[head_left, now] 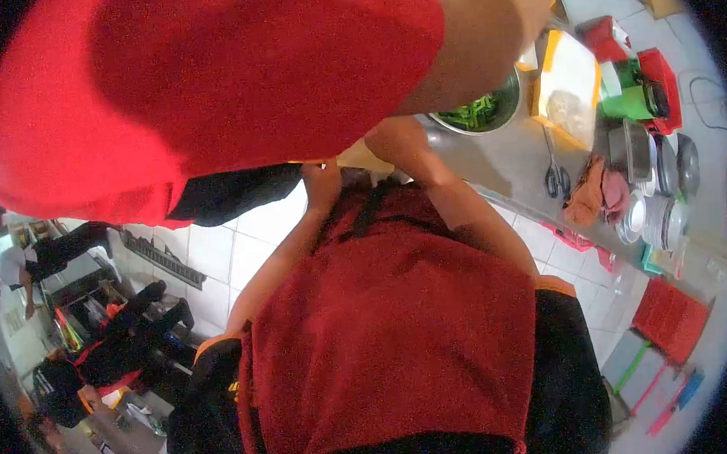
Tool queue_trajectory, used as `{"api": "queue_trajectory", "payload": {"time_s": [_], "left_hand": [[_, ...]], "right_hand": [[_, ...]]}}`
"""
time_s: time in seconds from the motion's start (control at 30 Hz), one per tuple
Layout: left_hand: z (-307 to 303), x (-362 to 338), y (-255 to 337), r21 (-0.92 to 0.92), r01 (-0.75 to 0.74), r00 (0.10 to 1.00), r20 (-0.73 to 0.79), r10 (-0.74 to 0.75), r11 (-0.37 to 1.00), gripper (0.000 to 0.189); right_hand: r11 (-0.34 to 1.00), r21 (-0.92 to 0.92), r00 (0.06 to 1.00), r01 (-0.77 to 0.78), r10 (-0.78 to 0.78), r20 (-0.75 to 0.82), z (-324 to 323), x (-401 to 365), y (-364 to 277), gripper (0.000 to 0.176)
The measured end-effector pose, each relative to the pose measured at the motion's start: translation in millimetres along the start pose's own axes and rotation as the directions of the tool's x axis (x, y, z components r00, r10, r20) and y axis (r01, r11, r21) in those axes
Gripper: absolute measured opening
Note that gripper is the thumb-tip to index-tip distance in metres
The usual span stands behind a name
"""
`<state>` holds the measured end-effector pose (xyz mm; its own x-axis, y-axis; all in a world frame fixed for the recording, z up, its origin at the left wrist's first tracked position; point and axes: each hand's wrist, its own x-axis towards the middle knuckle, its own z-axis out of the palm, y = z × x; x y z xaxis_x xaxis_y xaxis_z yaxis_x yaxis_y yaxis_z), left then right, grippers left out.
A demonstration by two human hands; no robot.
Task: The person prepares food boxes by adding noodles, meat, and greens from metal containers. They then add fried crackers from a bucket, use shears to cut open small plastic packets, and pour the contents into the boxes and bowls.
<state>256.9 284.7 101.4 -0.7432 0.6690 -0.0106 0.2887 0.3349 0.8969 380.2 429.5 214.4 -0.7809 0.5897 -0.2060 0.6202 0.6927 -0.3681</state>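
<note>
My left hand (322, 184) is closed at the left edge of a pale yellowish flat item (363, 158), partly under a co-worker's red sleeve (288, 82). At the item's right side is my right hand (400, 147), its fingers partly hidden and blurred, so its grip is unclear. Just right of it, a metal bowl (503, 120) holds chopped green vegetables (473, 115). The co-worker's bare forearm (477, 45) reaches across above the bowl.
On the steel counter (501, 164) to the right lie black-handled scissors (556, 180), a yellow-edged tray (567, 85), a brownish cloth (590, 192) and stacked dishes (663, 221). Other people work at the lower left. A red stool (671, 319) is at the lower right.
</note>
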Motion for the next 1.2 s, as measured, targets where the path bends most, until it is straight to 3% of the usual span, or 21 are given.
{"api": "queue_trajectory", "payload": {"time_s": [0.03,0.1,0.17,0.23,0.27,0.3,0.37,0.43,0.5,0.53,0.6,0.73,0.8,0.87,0.9,0.93,0.97,1.03,1.1,1.17,1.2], "left_hand": [[2,2,-7,0.004,-0.104,0.994,-0.023,0.104,0.995,0.028],[3,-3,-13,0.009,-0.202,0.978,-0.040,0.203,0.979,0.029],[1,0,-8,-0.091,0.115,0.991,0.077,-0.108,0.989,0.029],[2,5,-14,-0.092,0.117,0.991,0.078,-0.110,0.989,0.032],[4,4,-18,-0.091,0.129,0.989,0.079,-0.122,0.987,0.035],[8,4,-17,-0.091,0.117,0.990,0.089,-0.109,0.989,0.035],[12,3,-16,-0.120,-0.082,0.993,-0.097,0.071,0.989,0.035],[4,2,-5,-0.089,-0.071,0.997,-0.031,0.069,0.993,0.035],[-2,0,7,-0.056,-0.056,0.998,0.033,0.058,0.997,0.035],[-3,0,12,-0.053,0.014,0.999,0.052,-0.011,0.999,0.036],[-4,3,11,-0.039,0.079,0.994,0.079,-0.075,0.996,0.036],[2,10,-13,-0.048,0.016,0.998,0.060,-0.013,0.999,0.035],[6,17,-26,-0.068,0.022,0.998,0.056,-0.019,0.997,0.034],[8,24,-38,-0.063,-0.001,0.997,0.072,0.006,0.998,0.035],[5,26,-34,-0.069,-0.010,0.997,0.075,0.016,0.998,0.035],[-1,25,-28,-0.046,0.026,0.981,0.191,-0.017,0.999,0.035],[-3,26,-24,-0.021,0.060,0.953,0.300,-0.051,0.998,0.035],[-6,30,-23,0.010,0.064,0.954,0.292,-0.064,0.998,0.035],[-10,29,-23,0.082,0.075,0.952,0.291,-0.096,0.994,0.035],[-5,31,-20,0.147,0.075,0.949,0.292,-0.116,0.986,0.035],[-4,32,-18,0.182,0.075,0.948,0.292,-0.127,0.980,0.034]], "right_hand": [[1.000,-0.004,1.000,0.002,-0.002,-0.005,-7,-7,-4,0.029],[0.993,0.108,0.966,-0.050,0.075,-0.249,-13,-23,-9,0.029],[0.993,0.107,0.975,-0.041,0.063,-0.212,-6,-22,-5,0.028],[0.993,0.110,0.982,-0.037,0.057,-0.179,17,-13,5,0.035],[0.999,0.040,0.964,-0.030,0.040,-0.265,39,-4,9,0.035],[0.999,-0.034,0.937,-0.030,0.016,-0.350,43,1,9,0.034],[0.999,-0.016,0.926,-0.033,0.024,-0.378,47,4,16,0.034],[0.999,0.006,0.918,-0.034,0.034,-0.396,34,-4,9,0.034],[0.991,-0.007,0.972,-0.136,0.132,-0.194,10,-18,-1,0.029],[0.990,-0.001,0.970,-0.142,0.139,-0.198,9,-22,-2,0.029],[0.991,0.102,0.927,-0.088,0.119,-0.357,9,-28,-5,0.023],[0.983,0.153,0.929,-0.098,0.145,-0.341,18,-31,0,0.018],[0.968,0.228,0.892,-0.108,0.195,-0.407,7,-57,-3,0.024],[0.940,0.313,0.919,-0.136,0.238,-0.315,-35,-106,-2,0.032],[0.912,0.398,0.881,-0.094,0.262,-0.394,-49,-135,1,0.034],[0.879,0.475,0.837,-0.040,0.289,-0.465,-60,-156,7,0.037],[0.883,0.468,0.835,-0.036,0.284,-0.471,-71,-162,18,0.037],[0.913,0.139,0.812,-0.384,0.405,-0.420,-83,-164,34,0.034],[0.878,-0.017,0.843,-0.478,0.453,-0.289,-86,-139,62,0.026],[0.881,-0.177,0.898,-0.439,0.428,-0.096,-100,-111,71,0.021],[0.877,-0.171,0.894,-0.449,0.438,-0.098,-101,-102,74,0.021]]}}
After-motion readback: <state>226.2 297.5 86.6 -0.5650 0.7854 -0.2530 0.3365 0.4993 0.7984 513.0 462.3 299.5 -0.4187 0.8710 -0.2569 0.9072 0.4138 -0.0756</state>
